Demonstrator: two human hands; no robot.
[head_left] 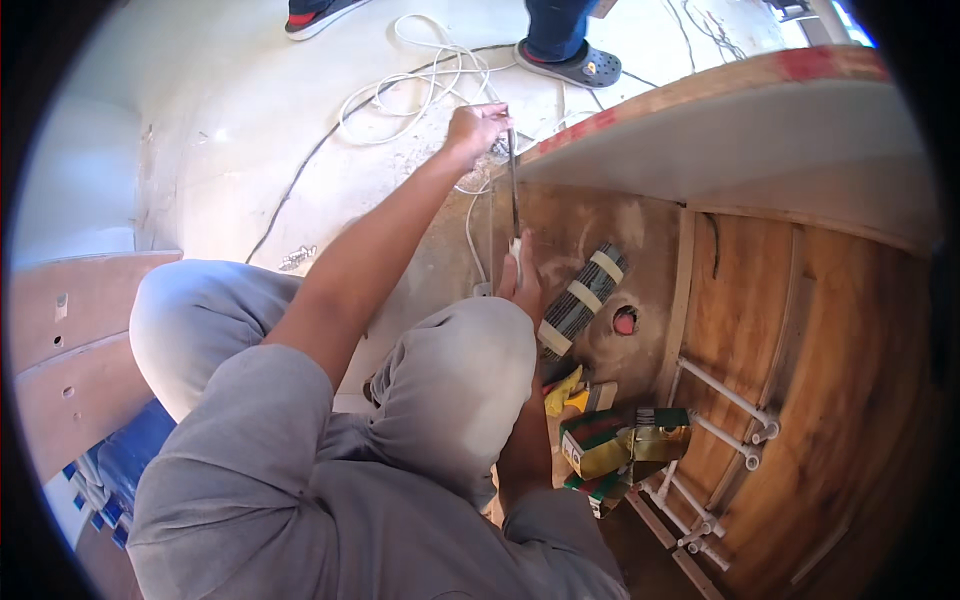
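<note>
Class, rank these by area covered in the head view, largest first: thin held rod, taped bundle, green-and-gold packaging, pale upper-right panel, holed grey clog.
1. Pale upper-right panel
2. Green-and-gold packaging
3. Taped bundle and holed grey clog: too alike to rank
4. Thin held rod: long but narrow

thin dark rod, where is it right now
In the head view, the thin dark rod is just right of centre in the upper half, running between the left hand above and the right hand below.
</note>
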